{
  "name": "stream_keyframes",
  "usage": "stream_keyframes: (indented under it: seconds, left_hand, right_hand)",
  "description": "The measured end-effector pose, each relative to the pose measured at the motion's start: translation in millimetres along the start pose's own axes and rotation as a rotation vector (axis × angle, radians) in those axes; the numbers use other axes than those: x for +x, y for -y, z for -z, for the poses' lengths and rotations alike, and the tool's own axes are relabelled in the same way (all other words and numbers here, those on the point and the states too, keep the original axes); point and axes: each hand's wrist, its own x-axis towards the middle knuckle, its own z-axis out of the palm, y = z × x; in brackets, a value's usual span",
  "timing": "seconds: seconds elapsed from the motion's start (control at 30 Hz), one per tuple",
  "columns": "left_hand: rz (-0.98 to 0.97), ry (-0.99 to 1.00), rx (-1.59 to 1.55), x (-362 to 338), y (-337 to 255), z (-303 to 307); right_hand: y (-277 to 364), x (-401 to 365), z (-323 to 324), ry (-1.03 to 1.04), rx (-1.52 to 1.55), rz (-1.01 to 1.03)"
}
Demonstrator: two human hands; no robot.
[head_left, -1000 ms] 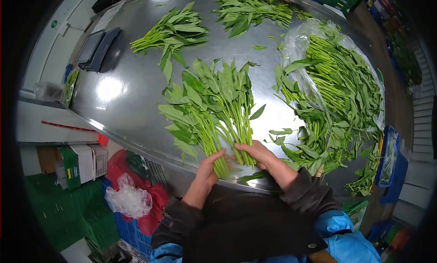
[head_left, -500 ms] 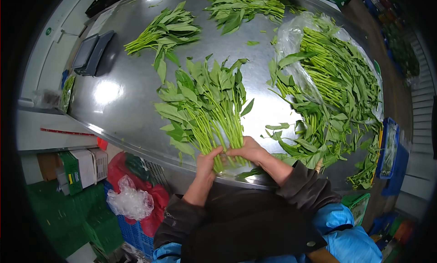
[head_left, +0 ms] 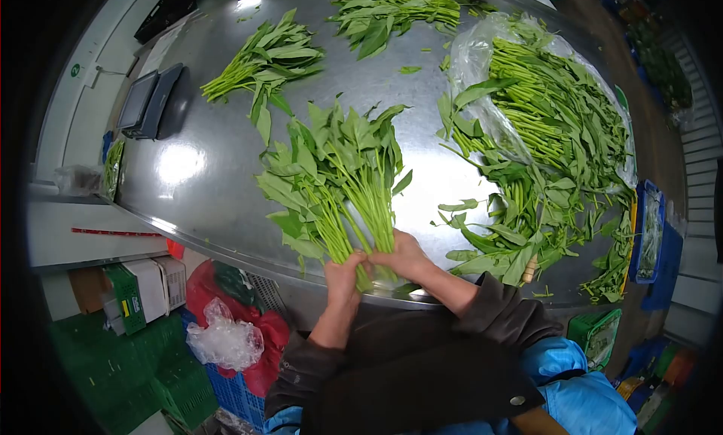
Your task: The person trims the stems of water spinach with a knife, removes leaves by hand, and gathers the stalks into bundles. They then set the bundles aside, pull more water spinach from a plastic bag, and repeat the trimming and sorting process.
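Both hands grip the cut stem ends of a bunch of water spinach (head_left: pixel 361 198) just above the table's near edge. My left hand (head_left: pixel 344 279) is wrapped round the left part of the stems. My right hand (head_left: pixel 403 256) is closed round the right part, its thumb close to the left thumb. The leaves fan out away from me over the metal table (head_left: pixel 218 201). To the right, a big heap of water spinach (head_left: pixel 565 111) lies partly in a clear plastic bag (head_left: pixel 471 58). Loose stalks (head_left: pixel 520 209) spill from it towards me.
Two more bunches, one at the far left (head_left: pixel 260 62) and one at the back (head_left: pixel 395 13), lie on the table. A dark scale (head_left: pixel 151 103) stands at the left edge. A wooden handle (head_left: pixel 530 269) pokes out near the loose stalks. Crates (head_left: pixel 233 390) stand below left.
The stems in my two hands have drawn closer together, the right hand shifting slightly left. Both hands still hold the bunch. The whole view has shifted a little.
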Motion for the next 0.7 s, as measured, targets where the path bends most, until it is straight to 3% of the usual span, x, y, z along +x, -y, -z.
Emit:
stream_keyframes:
  seconds: [0.13, 0.23, 0.3, 0.4, 0.43, 0.5, 0.63, 0.7]
  left_hand:
    - [-0.008, -0.032, -0.056, 5, 7, 1]
    - [0.071, -0.023, -0.022, 1, 0, 6]
    - [0.14, -0.013, 0.012, -7, -15, 17]
    - [0.1, 0.013, 0.179, -26, -48, 44]
    - [0.073, 0.01, 0.213, -35, -62, 50]
    - [-0.018, -0.011, 0.177, -53, -89, 59]
    - [-0.329, 0.22, -0.145, -80, -127, 86]
    - [-0.285, 0.17, -0.135, -67, -133, 93]
  right_hand:
    - [10, 3, 0, -0.027, -0.087, 0.084]
    - [14, 4, 6, 0.079, 0.07, 0.038]
    - [-4, 15, 23, 0.06, -0.097, 0.063]
    - [28, 6, 57, 0.166, 0.125, -0.042]
    - [37, 2, 68, 0.221, 0.248, -0.098]
    - [65, -13, 90, 0.226, 0.275, -0.019]
    - [101, -41, 137, 0.293, 0.256, 0.153]
    - [77, -20, 156, 0.272, 0.197, 0.096]
